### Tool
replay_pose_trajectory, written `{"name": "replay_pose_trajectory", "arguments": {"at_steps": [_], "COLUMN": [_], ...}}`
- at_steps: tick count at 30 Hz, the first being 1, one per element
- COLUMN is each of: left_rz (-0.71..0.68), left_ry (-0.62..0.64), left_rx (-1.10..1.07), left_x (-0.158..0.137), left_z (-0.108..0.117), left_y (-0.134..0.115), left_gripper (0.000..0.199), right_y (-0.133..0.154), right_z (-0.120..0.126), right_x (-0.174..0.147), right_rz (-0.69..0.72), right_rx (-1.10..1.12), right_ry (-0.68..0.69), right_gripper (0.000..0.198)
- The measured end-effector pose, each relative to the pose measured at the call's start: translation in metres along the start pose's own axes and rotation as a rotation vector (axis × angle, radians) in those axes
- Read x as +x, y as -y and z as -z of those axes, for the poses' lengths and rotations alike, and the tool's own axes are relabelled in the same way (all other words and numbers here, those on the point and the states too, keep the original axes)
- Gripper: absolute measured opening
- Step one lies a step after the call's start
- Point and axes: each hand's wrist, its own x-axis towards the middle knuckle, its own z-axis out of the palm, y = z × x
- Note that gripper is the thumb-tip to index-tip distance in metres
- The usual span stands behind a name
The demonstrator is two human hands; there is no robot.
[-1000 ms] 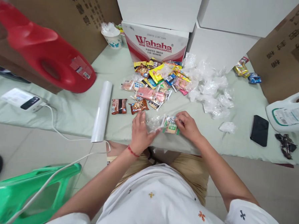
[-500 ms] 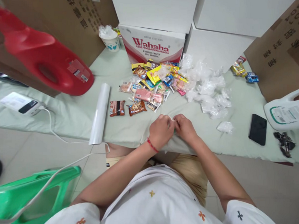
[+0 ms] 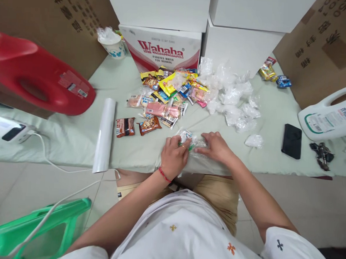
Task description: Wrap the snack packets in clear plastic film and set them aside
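A small white, blue and green snack packet point(image 3: 186, 135) lies near the table's front edge, partly under my left hand point(image 3: 174, 156). My left fingers are curled over it and hold it against the cloth. Beside it spreads crinkled clear plastic film point(image 3: 200, 144). My right hand point(image 3: 217, 148) rests at the film's right side, thumb and forefinger well apart, the thumb touching the film. Two brown snack packets, one plain point(image 3: 125, 127) and one with a cookie picture point(image 3: 149, 125), lie to the left. Behind is a pile of mixed wrapped snacks point(image 3: 164, 109).
Crumpled clear plastic point(image 3: 235, 94) is heaped right of the snacks, with one loose wad point(image 3: 254, 141) nearer. A white film roll point(image 3: 104, 135) and red jug point(image 3: 45, 76) stand left. At right are a phone point(image 3: 291, 141), keys point(image 3: 321, 156) and white jug point(image 3: 330, 114). Boxes point(image 3: 165, 52) line the back.
My hands, pinched together before, have moved apart. The packet and clear film now show flat between them. The view has shifted slightly to the right.
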Motion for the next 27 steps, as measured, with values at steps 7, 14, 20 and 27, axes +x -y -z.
{"name": "replay_pose_trajectory", "arguments": {"at_steps": [7,14,20,27], "left_rz": [-0.038,0.050,0.424,0.014], "left_ry": [0.057,0.001,-0.092,-0.020], "left_rx": [-0.011,-0.547,-0.516,-0.223], "left_x": [-0.005,-0.011,0.009,0.011], "left_z": [-0.007,0.004,0.003,-0.012], "left_y": [-0.004,0.010,0.038,0.005], "left_gripper": [0.034,0.039,0.059,0.030], "right_y": [0.045,0.070,0.072,0.077], "right_z": [-0.001,-0.042,-0.052,-0.043], "right_x": [-0.017,0.010,0.009,0.000], "right_rz": [-0.150,-0.319,-0.336,-0.495], "right_rx": [0.315,0.819,1.007,1.542], "right_ry": [0.045,-0.159,-0.209,-0.251], "right_gripper": [0.020,0.022,0.030,0.048]}}
